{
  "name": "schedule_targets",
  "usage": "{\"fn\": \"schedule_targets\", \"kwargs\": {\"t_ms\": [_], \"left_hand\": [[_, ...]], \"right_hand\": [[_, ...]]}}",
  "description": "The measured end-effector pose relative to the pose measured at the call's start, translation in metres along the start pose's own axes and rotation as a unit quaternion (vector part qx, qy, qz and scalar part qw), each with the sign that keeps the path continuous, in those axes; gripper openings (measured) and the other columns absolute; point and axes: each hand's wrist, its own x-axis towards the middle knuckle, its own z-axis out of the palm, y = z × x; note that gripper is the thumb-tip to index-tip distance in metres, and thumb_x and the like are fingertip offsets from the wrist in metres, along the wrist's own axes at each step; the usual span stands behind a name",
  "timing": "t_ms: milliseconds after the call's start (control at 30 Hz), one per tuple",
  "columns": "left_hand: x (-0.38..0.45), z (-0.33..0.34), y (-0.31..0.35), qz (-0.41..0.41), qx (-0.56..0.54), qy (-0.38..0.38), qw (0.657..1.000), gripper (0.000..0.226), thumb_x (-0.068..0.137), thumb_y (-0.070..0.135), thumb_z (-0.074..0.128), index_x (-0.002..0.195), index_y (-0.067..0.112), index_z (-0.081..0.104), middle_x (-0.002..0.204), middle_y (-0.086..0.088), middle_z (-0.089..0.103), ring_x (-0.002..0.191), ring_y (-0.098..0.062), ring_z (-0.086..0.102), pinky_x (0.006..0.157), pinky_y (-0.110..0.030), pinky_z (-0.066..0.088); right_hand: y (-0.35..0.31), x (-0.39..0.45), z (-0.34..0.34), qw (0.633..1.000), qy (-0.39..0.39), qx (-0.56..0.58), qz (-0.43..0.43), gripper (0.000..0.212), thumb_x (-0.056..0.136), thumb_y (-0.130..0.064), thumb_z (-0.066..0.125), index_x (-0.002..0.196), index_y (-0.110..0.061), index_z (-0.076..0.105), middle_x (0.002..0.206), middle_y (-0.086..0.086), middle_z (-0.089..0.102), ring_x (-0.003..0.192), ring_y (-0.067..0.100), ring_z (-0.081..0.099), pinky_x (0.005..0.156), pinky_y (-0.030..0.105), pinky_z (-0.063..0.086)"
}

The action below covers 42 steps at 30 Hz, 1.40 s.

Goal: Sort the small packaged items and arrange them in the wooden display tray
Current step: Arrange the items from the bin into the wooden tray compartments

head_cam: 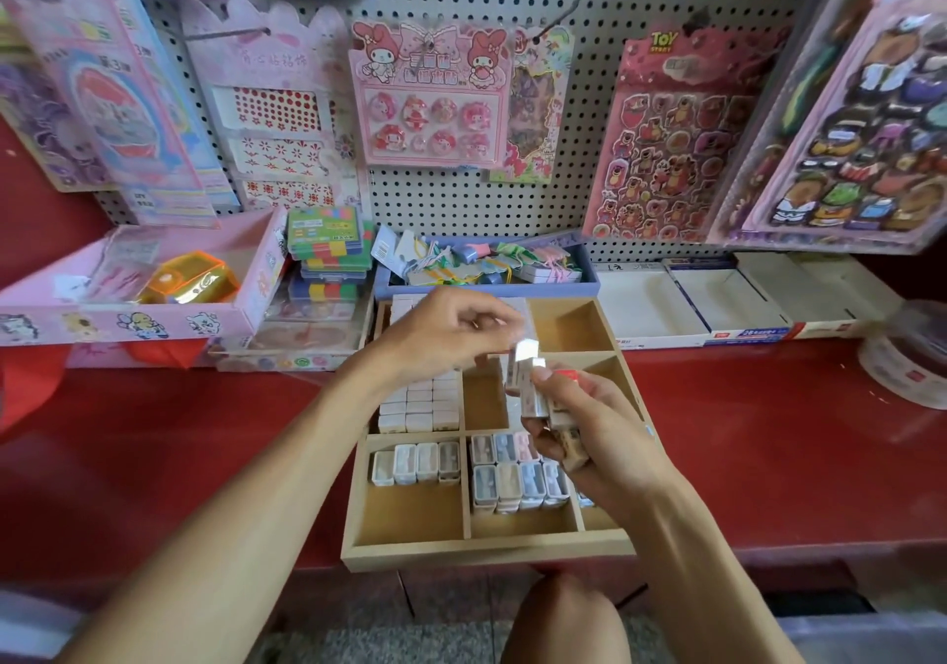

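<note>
Wood: the wooden display tray (487, 545) sits on the red tabletop (768, 458), directly under both hands, its near edge overhanging the tabletop's front.
Right hand: the right hand (599, 433) is above the tray's right side, fingers curled round a bundle of small packaged items (543, 397) held upright; how many are in the bundle cannot be told.
Left hand: the left hand (451, 335) hovers over the tray's far-left part, fingers bent, thumb and fingertips pinching the top of one packet in the bundle.
Hand pose: both forearms reach in from the bottom edge and the two hands meet over the tray's middle, touching the same bundle.
White packets: a block of white packets (420, 402) fills a middle-left compartment, three columns wide; the rows are partly hidden by the left wrist.
Grey cases: four grey-white cases (416, 463) stand in one row in the near-left compartment.
Pastel cases: pastel cases (517, 474) fill the near-middle compartment in two rows, about seven visible.
Empty sections: the far-right compartment (569, 327) shows bare wood.
</note>
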Motion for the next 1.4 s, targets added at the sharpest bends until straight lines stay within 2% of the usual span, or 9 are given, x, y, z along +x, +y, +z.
{"fn": "schedule_targets", "kwargs": {"t_ms": [100, 333, 433, 600, 1033, 1100, 1200, 1300, 1400], "left_hand": [[-0.003, 0.005, 0.006, 0.018, -0.007, -0.051, 0.999, 0.014, 0.089, 0.009, 0.069, 0.103, 0.007, 0.073, 0.082, -0.005, 0.066, 0.068, -0.007, 0.058, 0.056, -0.019, 0.047], [-0.003, -0.003, 0.009, -0.012, -0.031, -0.001, 0.999, 0.025, 0.091, -0.001, 0.063, 0.111, 0.013, 0.067, 0.079, -0.005, 0.059, 0.06, -0.014, 0.066, 0.06, -0.026, 0.057], [0.009, -0.008, -0.003, -0.02, 0.121, 0.02, 0.992, 0.023, 0.086, 0.005, 0.068, 0.103, 0.02, 0.072, 0.082, -0.006, 0.065, 0.065, -0.012, 0.066, 0.069, -0.028, 0.056], [0.028, -0.001, -0.023, -0.028, 0.343, -0.043, 0.938, 0.018, 0.081, 0.013, 0.071, 0.095, 0.023, 0.07, 0.086, 0.005, 0.066, 0.078, -0.012, 0.061, 0.072, -0.037, 0.055], [0.039, 0.028, -0.039, 0.022, 0.463, -0.005, 0.886, 0.016, 0.083, 0.025, 0.071, 0.095, 0.026, 0.06, 0.1, 0.007, 0.06, 0.096, -0.014, 0.053, 0.078, -0.032, 0.04], [0.035, 0.025, -0.034, 0.016, 0.41, 0.037, 0.911, 0.017, 0.084, 0.026, 0.07, 0.1, 0.024, 0.065, 0.099, 0.007, 0.063, 0.096, -0.013, 0.058, 0.08, -0.031, 0.046], [0.015, 0.03, -0.014, -0.012, 0.15, 0.094, 0.984, 0.002, 0.088, 0.019, 0.068, 0.089, 0.02, 0.067, 0.084, 0.006, 0.067, 0.077, -0.009, 0.065, 0.07, -0.02, 0.049], [-0.011, 0.04, 0.006, -0.019, -0.058, -0.01, 0.998, 0.015, 0.085, 0.009, 0.074, 0.098, 0.016, 0.07, 0.086, -0.006, 0.071, 0.075, -0.018, 0.071, 0.068, -0.023, 0.055], [-0.023, 0.046, 0.015, -0.001, -0.064, -0.057, 0.996, 0.034, 0.082, 0.002, 0.075, 0.107, 0.024, 0.068, 0.094, -0.01, 0.07, 0.081, -0.02, 0.072, 0.073, -0.028, 0.058]], "right_hand": [[-0.004, -0.005, 0.003, 1.0, 0.01, -0.012, -0.003, 0.02, 0.082, -0.03, 0.069, 0.088, -0.013, 0.078, 0.088, 0.01, 0.064, 0.064, 0.014, 0.051, 0.051, 0.021, 0.038], [0.002, -0.007, -0.007, 0.99, 0.138, 0.013, -0.014, 0.022, 0.095, -0.021, 0.064, 0.1, 0.0, 0.063, 0.076, 0.007, 0.058, 0.061, 0.012, 0.043, 0.052, 0.023, 0.034], [0.004, -0.009, -0.016, 0.985, 0.173, 0.0, -0.025, 0.029, 0.086, -0.027, 0.073, 0.095, -0.004, 0.06, 0.064, 0.001, 0.047, 0.057, 0.011, 0.038, 0.048, 0.023, 0.031], [0.007, -0.014, -0.022, 0.976, 0.214, -0.011, -0.031, 0.047, 0.068, -0.03, 0.081, 0.1, 0.002, 0.067, 0.07, 0.005, 0.061, 0.054, 0.01, 0.045, 0.05, 0.024, 0.038], [0.012, -0.019, -0.037, 0.976, 0.204, -0.066, -0.035, 0.026, 0.083, -0.025, 0.079, 0.098, -0.005, 0.072, 0.078, 0.01, 0.067, 0.056, 0.011, 0.046, 0.047, 0.021, 0.041], [0.013, -0.018, -0.036, 0.976, 0.204, -0.063, -0.039, 0.028, 0.082, -0.024, 0.08, 0.099, -0.003, 0.072, 0.077, 0.009, 0.067, 0.054, 0.009, 0.046, 0.047, 0.021, 0.04], [0.011, -0.015, -0.03, 0.977, 0.2, -0.052, -0.049, 0.026, 0.083, -0.023, 0.079, 0.095, -0.002, 0.071, 0.076, 0.01, 0.065, 0.052, 0.009, 0.046, 0.048, 0.023, 0.039], [0.009, -0.011, -0.021, 0.98, 0.186, -0.016, -0.064, 0.012, 0.084, -0.017, 0.078, 0.083, -0.009, 0.07, 0.065, 0.006, 0.054, 0.049, 0.01, 0.039, 0.046, 0.024, 0.033], [0.01, -0.009, -0.015, 0.981, 0.181, -0.002, -0.071, 0.012, 0.088, -0.019, 0.075, 0.081, -0.012, 0.069, 0.055, -0.001, 0.047, 0.045, 0.009, 0.036, 0.046, 0.023, 0.032]]}}
